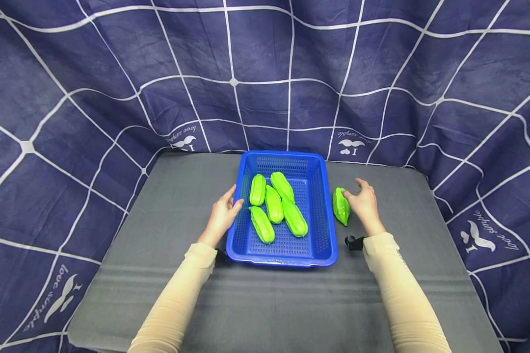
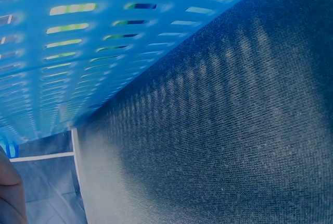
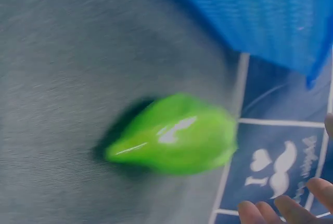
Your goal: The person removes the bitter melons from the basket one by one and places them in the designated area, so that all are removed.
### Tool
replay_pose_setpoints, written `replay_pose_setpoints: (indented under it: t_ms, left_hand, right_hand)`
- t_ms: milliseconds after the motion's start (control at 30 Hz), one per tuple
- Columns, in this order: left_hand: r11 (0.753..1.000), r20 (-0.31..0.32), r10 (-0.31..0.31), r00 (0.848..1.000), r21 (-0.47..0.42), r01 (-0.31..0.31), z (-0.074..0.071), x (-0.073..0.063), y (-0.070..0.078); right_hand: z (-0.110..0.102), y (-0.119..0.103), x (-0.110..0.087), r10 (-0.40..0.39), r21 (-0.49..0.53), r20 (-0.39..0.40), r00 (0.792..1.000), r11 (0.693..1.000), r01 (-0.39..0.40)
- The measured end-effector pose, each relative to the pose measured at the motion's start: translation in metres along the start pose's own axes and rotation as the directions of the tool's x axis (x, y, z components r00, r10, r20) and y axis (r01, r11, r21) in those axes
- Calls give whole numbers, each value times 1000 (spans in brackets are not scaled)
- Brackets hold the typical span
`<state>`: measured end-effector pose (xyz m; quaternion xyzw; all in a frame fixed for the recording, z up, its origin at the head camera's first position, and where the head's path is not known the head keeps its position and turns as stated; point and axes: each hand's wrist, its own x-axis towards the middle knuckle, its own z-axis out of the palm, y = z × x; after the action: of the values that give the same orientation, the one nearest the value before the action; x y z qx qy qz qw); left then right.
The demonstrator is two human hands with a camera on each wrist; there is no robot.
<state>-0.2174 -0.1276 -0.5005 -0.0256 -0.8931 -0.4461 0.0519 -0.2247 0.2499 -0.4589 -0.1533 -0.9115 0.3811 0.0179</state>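
Note:
A blue plastic basket [image 1: 282, 262] with perforated walls stands mid-table and holds several long, glossy, bright green gourd-like vegetables [image 1: 261, 224]. My left hand [image 1: 221, 215] is at its left rim, thumb overlapping the edge and fingers fairly straight. In the left wrist view the basket's slotted side [image 2: 67, 78] fills the upper left, with part of a finger at the lower left corner. Right of the basket, a single green gourd-like vegetable [image 3: 177, 135] with a pointed end lies on the table. Over its right side hovers my right hand [image 1: 363, 203], fingers spread and nothing held.
The grey cloth-covered table [image 1: 168, 211] reaches out on both sides of the basket. Behind and beside it hangs a navy curtain [image 1: 265, 63] with white grid lines. A small black wrist mount [image 1: 355, 243] sits below the right hand.

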Motion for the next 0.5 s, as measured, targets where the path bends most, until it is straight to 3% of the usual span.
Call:
replay_pose_setpoints:
  t_ms: [267,500]
  left_hand:
    - [1000,-4,-2,1000,-4,2,0,0,0]
    - [1000,-10,-2,1000,-8,2,0,-1,1]
  right_hand:
    - [-8,-38,0,-80,48,-20,997,996,81]
    - [-2,-75,-1,-160,86,-26,987,983,162]
